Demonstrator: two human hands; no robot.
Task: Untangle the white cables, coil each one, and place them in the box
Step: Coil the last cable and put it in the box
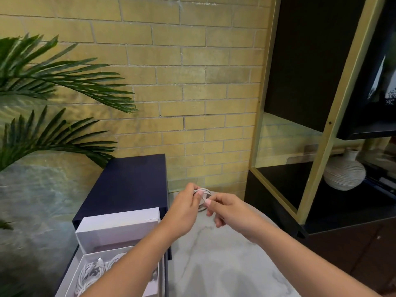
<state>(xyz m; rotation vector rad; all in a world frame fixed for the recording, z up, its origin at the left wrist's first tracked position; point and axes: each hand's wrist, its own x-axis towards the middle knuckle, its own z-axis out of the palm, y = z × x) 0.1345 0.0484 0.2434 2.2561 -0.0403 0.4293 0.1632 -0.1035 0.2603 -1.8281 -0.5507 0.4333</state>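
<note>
Over the marble table [214, 264]: in the head view, your two hands meet above the pale slab, near its far edge.
Left hand [186, 209]: your fingers are curled round the white cable coil [204, 194], with the thumb laid on its near side.
Right hand [230, 211]: your thumb and forefinger pinch the same coil from 3 o'clock, and the other fingers hang loosely curled.
White cable coil: a small bundle of loops, held up between your two hands.
White box [116, 232]: open, at 7 o'clock from your hands, partly hidden under your left forearm.
Boxed cables [91, 273]: more white cables lie inside it.
Navy case [128, 181]: around and behind the white box, at 10 o'clock from your hands.
Vase [344, 172]: ribbed, on the black shelf at 3 o'clock.
</note>
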